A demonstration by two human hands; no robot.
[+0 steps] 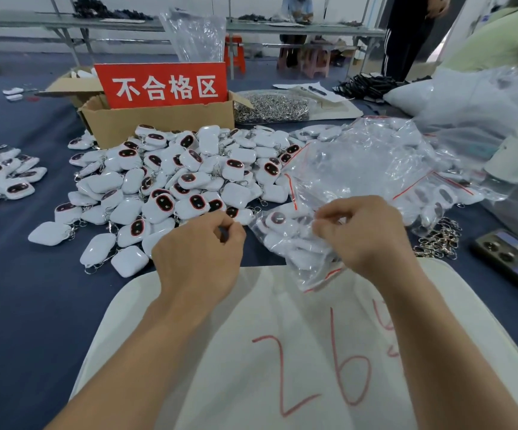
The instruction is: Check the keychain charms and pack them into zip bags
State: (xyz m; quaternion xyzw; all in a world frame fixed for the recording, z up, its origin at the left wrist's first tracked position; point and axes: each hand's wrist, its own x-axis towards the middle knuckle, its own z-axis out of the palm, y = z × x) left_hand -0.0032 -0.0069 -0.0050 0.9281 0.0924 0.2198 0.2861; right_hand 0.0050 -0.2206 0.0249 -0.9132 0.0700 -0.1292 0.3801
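A big heap of white keychain charms (171, 184) with dark oval faces and metal clasps covers the blue table ahead of me. My left hand (198, 256) hovers at the heap's near edge with its fingers curled, pinching a small dark-faced charm (225, 234) that is mostly hidden. My right hand (364, 235) pinches the clear plastic of a zip bag (295, 243) with a red seal strip. This bag holds several white charms and lies just right of my left hand.
A cardboard box (158, 122) with a red sign stands behind the heap. More clear zip bags (360, 162) pile up on the right, and loose metal clasps (439, 240) and a phone (512, 259) lie beyond them. A white cloth (251, 352) with red numbers lies under my arms. A smaller charm pile (0, 175) sits left.
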